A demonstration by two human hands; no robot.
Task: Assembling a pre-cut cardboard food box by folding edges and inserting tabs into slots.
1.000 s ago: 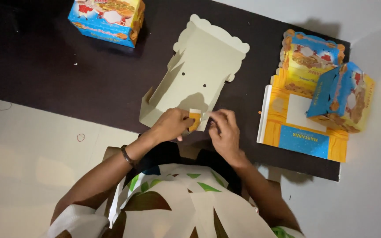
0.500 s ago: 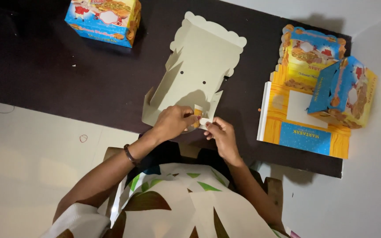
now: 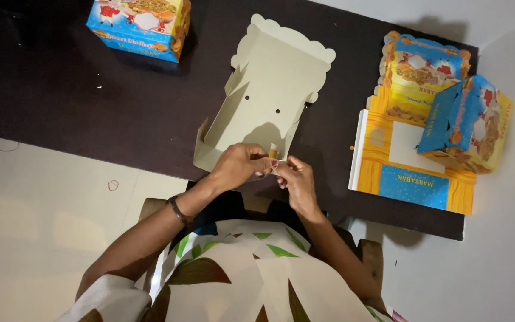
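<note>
1. Fingers: the left hand [image 3: 241, 167] and right hand [image 3: 293, 179] meet at the near edge of the flat carton blank [image 3: 266, 101]; the fingers of both are pinched on a small corner tab [image 3: 273, 154], whose printed orange face shows between them.
2. Step in hand, as judged: a near corner of the blank is being folded and locked. The next move would call for keeping the tab pinched while the adjoining side wall at 9 o'clock is raised to it.
3. The blank lies plain side up on the dark surface [image 3: 61, 95], its scalloped flap toward 12 o'clock, its left wall partly standing.
4. Edges: the near edge of the surface runs just under both hands, so the wrists overhang it.
5. Open room: bare surface lies at 9 to 11 o'clock of the blank.
6. Surroundings: a finished blue box [image 3: 140, 24] at 11 o'clock, well apart; folded boxes [image 3: 448, 101] on a printed flat stack [image 3: 406, 179] at 3 o'clock, near.
</note>
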